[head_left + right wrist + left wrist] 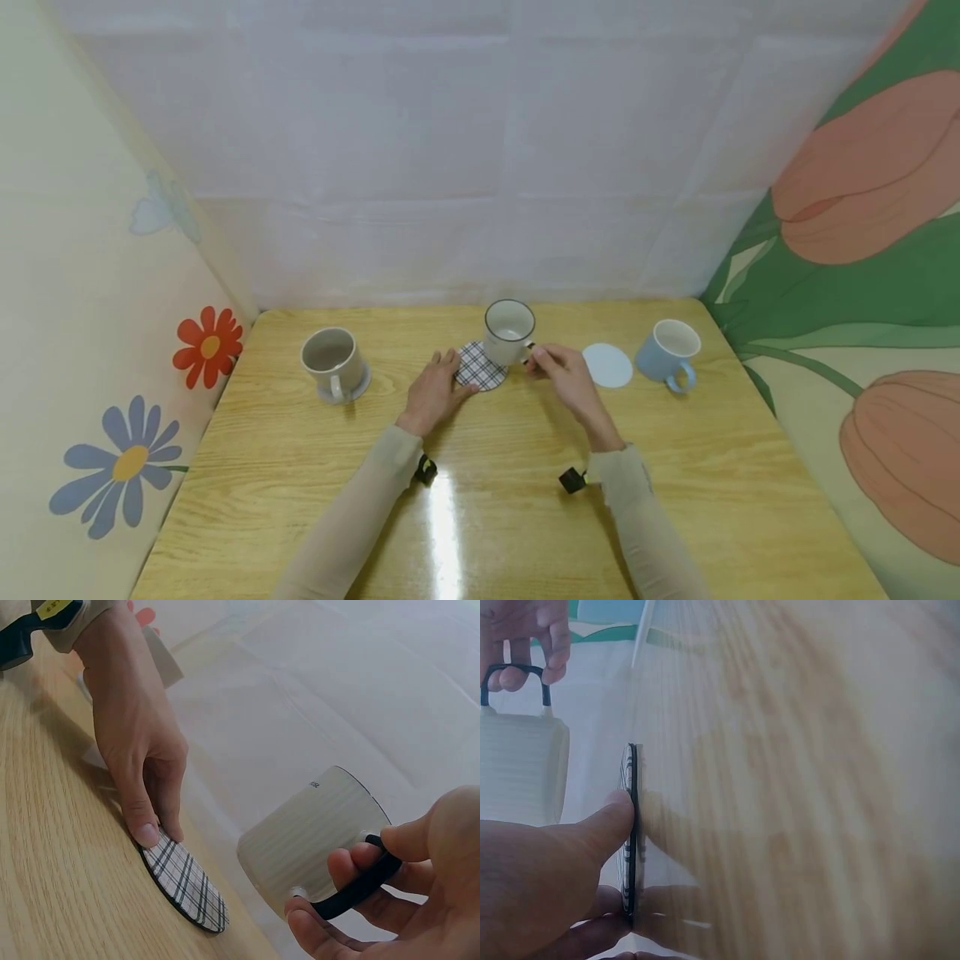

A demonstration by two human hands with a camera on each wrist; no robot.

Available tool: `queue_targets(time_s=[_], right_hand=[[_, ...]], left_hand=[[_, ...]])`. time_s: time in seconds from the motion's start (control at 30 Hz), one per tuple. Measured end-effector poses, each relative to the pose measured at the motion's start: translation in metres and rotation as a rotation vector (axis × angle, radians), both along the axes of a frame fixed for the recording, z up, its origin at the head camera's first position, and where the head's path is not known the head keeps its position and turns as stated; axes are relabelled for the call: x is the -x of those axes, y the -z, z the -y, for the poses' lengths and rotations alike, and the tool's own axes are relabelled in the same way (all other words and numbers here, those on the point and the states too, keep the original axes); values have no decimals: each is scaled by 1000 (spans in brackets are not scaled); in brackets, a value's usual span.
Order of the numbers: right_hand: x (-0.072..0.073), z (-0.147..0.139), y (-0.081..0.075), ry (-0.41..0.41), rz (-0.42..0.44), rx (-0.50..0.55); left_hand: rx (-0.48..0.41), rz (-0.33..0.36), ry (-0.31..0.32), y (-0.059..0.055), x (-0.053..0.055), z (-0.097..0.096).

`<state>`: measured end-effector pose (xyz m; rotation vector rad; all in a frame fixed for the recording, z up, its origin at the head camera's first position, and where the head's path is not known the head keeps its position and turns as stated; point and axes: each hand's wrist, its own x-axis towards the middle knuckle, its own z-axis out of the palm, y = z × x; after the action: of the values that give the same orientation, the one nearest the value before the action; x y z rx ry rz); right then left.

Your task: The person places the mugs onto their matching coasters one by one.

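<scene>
My right hand [562, 371] grips the black handle of a white mug [507, 333] with a dark rim. In the right wrist view the mug [315, 840] is raised above the table, next to a round plaid coaster [187, 889]. My left hand [435, 392] holds that coaster [480, 368] at its left side, thumb on the near edge and fingers on the far edge. Seen edge-on in the left wrist view, the coaster [632, 825] lies flat on the wood between thumb and fingers.
On the left, a beige-grey mug [331, 358] stands on a grey coaster [365, 382]. To the right lie a pale blue round coaster [608, 365] and, beside it, a light blue mug [660, 354]. A white cloth wall [450, 208] borders the table's [510, 517] back edge.
</scene>
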<state>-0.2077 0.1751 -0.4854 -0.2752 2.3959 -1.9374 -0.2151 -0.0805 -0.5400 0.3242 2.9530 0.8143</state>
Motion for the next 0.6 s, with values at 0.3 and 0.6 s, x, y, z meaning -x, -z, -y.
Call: queue_targets(time_s=[0.3, 0.6], right_hand=[[1, 2, 0, 0, 8, -19], [1, 6, 2, -5, 11, -18]], left_hand=[[17, 8, 15, -6, 0, -1], [41, 8, 16, -6, 0, -1]])
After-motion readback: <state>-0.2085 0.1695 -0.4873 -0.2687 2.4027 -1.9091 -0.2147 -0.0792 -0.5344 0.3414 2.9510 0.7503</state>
